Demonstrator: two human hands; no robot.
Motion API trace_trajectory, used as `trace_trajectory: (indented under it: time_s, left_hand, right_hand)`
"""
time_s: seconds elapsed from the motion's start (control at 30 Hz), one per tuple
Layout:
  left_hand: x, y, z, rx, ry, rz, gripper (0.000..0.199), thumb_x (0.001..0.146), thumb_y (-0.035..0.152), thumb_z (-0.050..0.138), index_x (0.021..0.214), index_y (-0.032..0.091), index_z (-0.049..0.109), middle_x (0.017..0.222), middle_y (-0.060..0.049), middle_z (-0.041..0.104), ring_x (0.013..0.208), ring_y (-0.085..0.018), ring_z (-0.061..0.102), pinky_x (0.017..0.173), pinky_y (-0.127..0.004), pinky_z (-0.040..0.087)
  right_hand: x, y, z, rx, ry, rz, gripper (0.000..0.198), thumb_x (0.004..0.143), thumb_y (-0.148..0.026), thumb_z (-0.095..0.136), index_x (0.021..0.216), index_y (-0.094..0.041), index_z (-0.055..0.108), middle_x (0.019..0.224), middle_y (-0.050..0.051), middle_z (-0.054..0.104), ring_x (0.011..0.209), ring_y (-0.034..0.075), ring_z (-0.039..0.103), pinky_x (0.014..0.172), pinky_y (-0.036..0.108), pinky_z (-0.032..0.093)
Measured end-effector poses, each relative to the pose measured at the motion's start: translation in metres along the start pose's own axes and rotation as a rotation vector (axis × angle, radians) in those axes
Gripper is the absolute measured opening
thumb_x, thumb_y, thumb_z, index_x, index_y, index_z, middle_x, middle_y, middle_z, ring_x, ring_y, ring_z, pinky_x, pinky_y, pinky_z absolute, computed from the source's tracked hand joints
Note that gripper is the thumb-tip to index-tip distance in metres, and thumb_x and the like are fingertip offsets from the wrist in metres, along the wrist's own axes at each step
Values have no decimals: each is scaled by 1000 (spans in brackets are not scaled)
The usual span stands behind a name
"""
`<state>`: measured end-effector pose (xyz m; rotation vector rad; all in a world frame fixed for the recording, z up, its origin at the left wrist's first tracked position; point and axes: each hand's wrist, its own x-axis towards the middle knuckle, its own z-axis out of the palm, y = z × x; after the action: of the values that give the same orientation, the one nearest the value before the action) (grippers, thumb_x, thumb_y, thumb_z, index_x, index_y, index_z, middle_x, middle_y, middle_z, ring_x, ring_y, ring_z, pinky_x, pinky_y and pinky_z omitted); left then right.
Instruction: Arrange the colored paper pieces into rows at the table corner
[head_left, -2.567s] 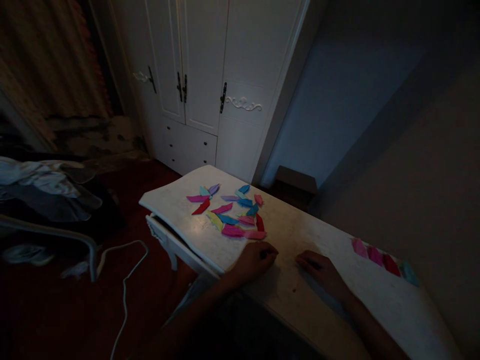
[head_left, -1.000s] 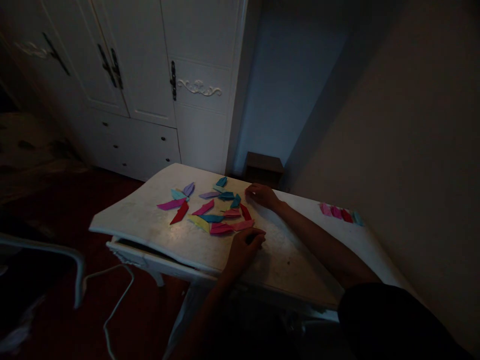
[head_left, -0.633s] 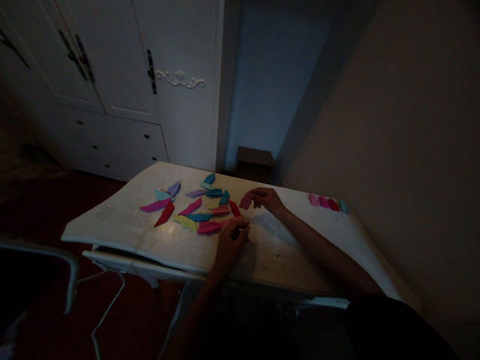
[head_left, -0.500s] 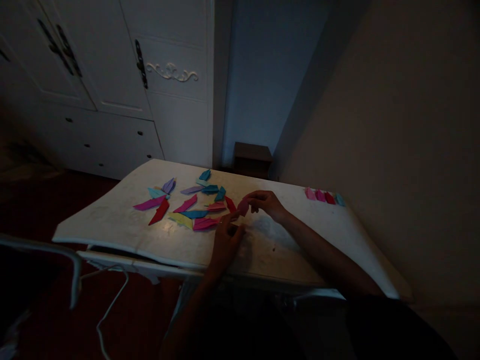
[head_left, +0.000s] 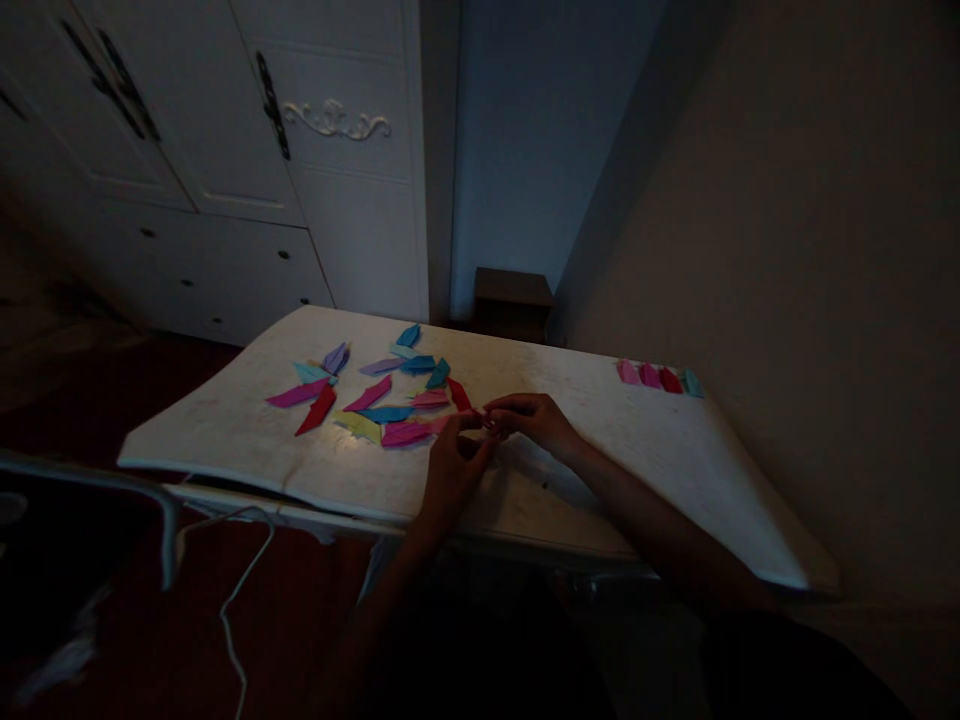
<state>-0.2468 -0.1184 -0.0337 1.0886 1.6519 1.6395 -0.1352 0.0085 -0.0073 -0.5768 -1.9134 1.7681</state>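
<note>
Pink piece: over the table, mostly hidden at the fingertips
Right hand: pinching it
Left hand: curled, fingertips at it; cannot tell whether pinching
Folded papers: loose cluster, left of the hands
Paper row: four, by the wall

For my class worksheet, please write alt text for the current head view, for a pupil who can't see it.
A person's left hand and right hand meet over a white table, a mostly hidden pink piece at their fingertips. Colourful folded pieces lie spread to the left; four more pieces form a row near the back edge, at right.
</note>
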Motion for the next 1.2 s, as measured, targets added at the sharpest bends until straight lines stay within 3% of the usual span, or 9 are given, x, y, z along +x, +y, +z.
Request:
trace_trajectory:
  time_s: [0.27,0.43,0.6,0.83,1.03,1.2]
  left_hand:
    - [2,2,-2,-65,8,-6,31,77,38,67,97,16,59,91,-5,67,63,-13,64,55,-22,48]
    - [3,2,-5,-167,27,-34,29,79,38,65,97,16,63,87,-3,69,64,-13,64,57,-22,50]
    - [3,4,-7,-210,99,-72,26,76,37,65,92,16,66,75,0,68,55,-10,60,50,-20,45]
    - [0,7,-7,-227,73,-100,34,72,41,72,92,14,68,77,-2,69,53,-9,56,48,-19,44]
    - [1,9,-7,-224,66,-131,44,68,46,75,95,14,65,73,-2,70,50,-10,58,46,-20,45]
    - [3,11,-9,-132,7,-106,39,70,50,70,88,15,66,73,-3,71,51,-12,60,48,-22,48]
  right_hand:
    - [-5,-4,-4,-30,-28,-19,30,71,-40,77,94,-20,77,89,6,76,72,18,70,63,30,56]
    - [-3,-4,-6,-45,-50,-16,28,73,-38,75,93,-19,77,78,5,75,66,16,68,60,27,54]
    - [-2,-5,-7,-94,38,-36,34,70,-39,77,97,-18,73,81,4,74,63,14,66,53,23,49]
    - [-6,-4,-2,-94,-140,9,32,74,-43,74,91,-16,72,78,4,74,67,15,66,58,24,50]
    - [-2,-3,-10,-141,-37,-20,34,70,-48,76,79,-16,71,70,3,71,55,11,59,49,22,45]
    - [10,4,-45,-197,161,-54,37,72,-52,72,83,-17,71,66,0,67,48,9,51,46,21,41]
